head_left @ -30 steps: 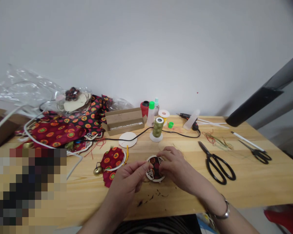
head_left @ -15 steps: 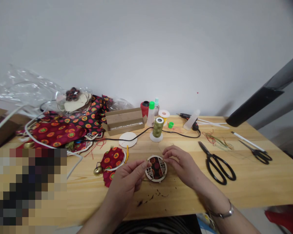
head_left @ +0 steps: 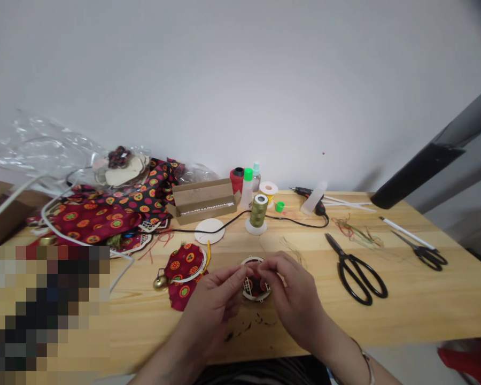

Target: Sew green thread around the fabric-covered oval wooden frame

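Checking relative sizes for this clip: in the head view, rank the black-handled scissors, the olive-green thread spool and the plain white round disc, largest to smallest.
1. Black-handled steel scissors
2. Tie: olive-green thread spool and plain white round disc look alike in size, so I can't rank them.

Framed cloth [head_left: 255, 285] matt; tabletop [head_left: 404, 315] smooth wood; scissors handles [head_left: 369, 271] glossy plastic.

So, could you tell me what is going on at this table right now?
One person is working with both bare hands: the left hand and right hand meet over a round white lattice-framed piece of red patterned fabric on the wooden table. A red fabric round with a small brass bell lies to its left; black scissors lie to its right.
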The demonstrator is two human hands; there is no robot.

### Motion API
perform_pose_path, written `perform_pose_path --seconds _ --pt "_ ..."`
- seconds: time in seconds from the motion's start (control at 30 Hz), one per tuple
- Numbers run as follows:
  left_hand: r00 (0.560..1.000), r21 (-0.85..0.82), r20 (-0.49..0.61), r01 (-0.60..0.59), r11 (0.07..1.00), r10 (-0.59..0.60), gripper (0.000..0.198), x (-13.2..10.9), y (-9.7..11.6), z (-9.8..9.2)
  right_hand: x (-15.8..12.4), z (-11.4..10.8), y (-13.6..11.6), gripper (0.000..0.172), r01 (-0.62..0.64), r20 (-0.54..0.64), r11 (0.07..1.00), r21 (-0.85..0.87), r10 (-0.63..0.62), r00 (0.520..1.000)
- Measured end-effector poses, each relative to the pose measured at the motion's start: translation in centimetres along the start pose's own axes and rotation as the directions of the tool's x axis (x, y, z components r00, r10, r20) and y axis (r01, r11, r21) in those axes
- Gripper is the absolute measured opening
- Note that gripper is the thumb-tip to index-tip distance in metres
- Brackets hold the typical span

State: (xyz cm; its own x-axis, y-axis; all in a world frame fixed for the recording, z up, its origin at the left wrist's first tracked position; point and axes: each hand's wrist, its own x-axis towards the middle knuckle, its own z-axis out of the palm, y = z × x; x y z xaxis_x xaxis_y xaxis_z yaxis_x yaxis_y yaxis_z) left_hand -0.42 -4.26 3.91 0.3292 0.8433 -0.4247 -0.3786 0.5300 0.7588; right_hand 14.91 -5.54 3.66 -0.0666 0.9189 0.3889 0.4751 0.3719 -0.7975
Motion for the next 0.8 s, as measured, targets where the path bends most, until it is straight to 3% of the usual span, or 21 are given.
perform_pose_path --seconds 0.43,0.63,0.8 --pt "0.988 0.049 -0.039 -0.148 0.988 0.15 0.024 -0.3 0.2 0.0 -0.4 -0.2 -0.2 0.015 -0.011 0.125 1.0 0.023 0.008 0.992" --pt "0.961 0.318 0.036 -0.27 0.909 0.274 0.017 -0.8 0.4 -0.1 1.5 -1.7 -0.4 0.013 -0.192 0.125 0.966 0.172 0.172 0.977" --pt "0.959 0.428 0.109 -0.282 0.859 0.261 0.015 -0.7 0.5 0.2 2.7 -1.7 -0.7 0.014 -0.451 0.273 0.837 0.31 0.376 0.885"
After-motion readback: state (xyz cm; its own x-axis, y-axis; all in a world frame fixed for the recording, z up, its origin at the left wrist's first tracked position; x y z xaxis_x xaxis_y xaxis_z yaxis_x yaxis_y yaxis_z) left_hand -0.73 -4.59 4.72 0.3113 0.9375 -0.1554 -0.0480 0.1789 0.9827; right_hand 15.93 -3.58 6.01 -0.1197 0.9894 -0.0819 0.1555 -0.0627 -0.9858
